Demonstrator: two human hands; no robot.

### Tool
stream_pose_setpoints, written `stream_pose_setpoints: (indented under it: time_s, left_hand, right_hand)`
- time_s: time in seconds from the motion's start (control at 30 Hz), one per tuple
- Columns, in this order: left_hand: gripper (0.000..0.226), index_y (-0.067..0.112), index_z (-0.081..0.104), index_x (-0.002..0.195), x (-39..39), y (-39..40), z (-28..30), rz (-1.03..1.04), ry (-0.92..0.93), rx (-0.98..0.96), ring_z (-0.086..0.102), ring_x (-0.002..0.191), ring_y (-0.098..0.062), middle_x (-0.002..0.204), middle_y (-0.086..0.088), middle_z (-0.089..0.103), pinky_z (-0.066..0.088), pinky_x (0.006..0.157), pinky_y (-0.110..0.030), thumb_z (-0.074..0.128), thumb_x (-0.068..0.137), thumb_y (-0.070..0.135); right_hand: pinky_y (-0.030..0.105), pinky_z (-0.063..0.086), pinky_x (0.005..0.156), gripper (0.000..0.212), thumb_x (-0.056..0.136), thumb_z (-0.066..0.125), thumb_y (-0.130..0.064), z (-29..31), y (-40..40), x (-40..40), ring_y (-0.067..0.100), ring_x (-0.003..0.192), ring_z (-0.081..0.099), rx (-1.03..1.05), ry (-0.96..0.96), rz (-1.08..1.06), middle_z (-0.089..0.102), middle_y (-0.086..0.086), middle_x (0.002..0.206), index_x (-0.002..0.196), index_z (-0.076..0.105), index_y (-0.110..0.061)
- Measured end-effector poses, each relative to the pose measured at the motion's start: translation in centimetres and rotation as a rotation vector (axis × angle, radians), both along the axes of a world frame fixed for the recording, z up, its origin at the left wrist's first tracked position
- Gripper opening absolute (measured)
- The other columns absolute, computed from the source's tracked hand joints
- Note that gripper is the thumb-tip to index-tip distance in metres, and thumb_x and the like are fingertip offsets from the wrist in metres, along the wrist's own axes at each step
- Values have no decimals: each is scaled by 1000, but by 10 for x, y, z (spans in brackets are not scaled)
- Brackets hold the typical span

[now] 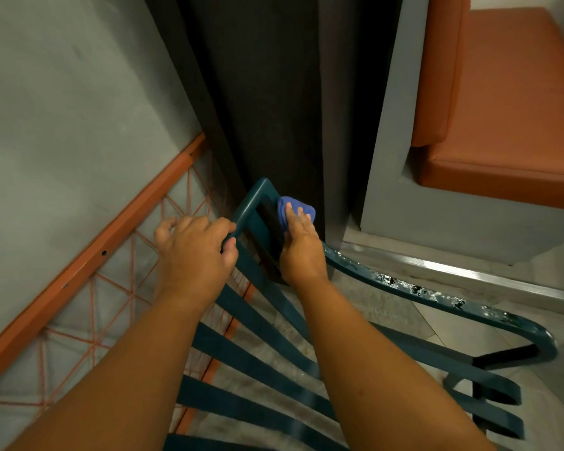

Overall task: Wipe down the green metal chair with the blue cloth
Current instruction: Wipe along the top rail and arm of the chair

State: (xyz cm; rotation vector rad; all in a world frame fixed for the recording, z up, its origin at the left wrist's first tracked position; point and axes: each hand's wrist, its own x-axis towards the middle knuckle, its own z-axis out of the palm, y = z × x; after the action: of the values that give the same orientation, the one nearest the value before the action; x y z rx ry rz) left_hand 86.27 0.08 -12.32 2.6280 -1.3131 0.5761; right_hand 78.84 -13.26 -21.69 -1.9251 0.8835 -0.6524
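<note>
The green metal chair (pixel 251 359) fills the lower middle, its slats running down toward me and its backrest frame at the far end. A chipped armrest (pixel 437 296) curves off to the right. My left hand (pixel 192 252) grips the left edge of the backrest frame, thumb and forefinger curled round the bar. My right hand (pixel 302 249) presses the bunched blue cloth (pixel 295 209) against the backrest's top right part, fingers lying fairly straight over it. Part of the cloth is hidden under the hand.
An orange metal frame with a string mesh (pixel 88 271) leans along the grey wall on the left. A dark curtain (pixel 267 92) hangs right behind the chair. An orange cushioned bench (pixel 508 109) sits at the upper right, above a metal floor rail (pixel 469 275).
</note>
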Motion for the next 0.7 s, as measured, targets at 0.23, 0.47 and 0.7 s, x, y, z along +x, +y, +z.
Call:
stream_pose_setpoints:
  time_s: [0.23,0.47,0.7]
  left_hand:
    - [16,21,68,99,-2,-1,1,10,9,15,58,92,-27,80,0,64,30,92,-50,63,85,24]
    - [15,21,68,99,-2,-1,1,7,6,13,58,92,-27,80,0,63,29,92,-50,62,85,24]
    - [15,21,68,98,-1,-1,1,2,-6,16,58,90,-27,78,1,62,29,93,-50,63,85,23]
  right_hand:
    - [40,25,115,66,91,47,1,7,-12,9,29,143,20,177,103,-70,25,10,155,149,24,-23]
    - [45,4,117,89,83,50,10,-25,-13,-17,25,147,0,12,414,-47,4,7,160,151,6,-26]
    - [24,9,112,84,86,44,14,-13,-5,-1,21,147,2,8,117,38,8,4,160,151,13,-29]
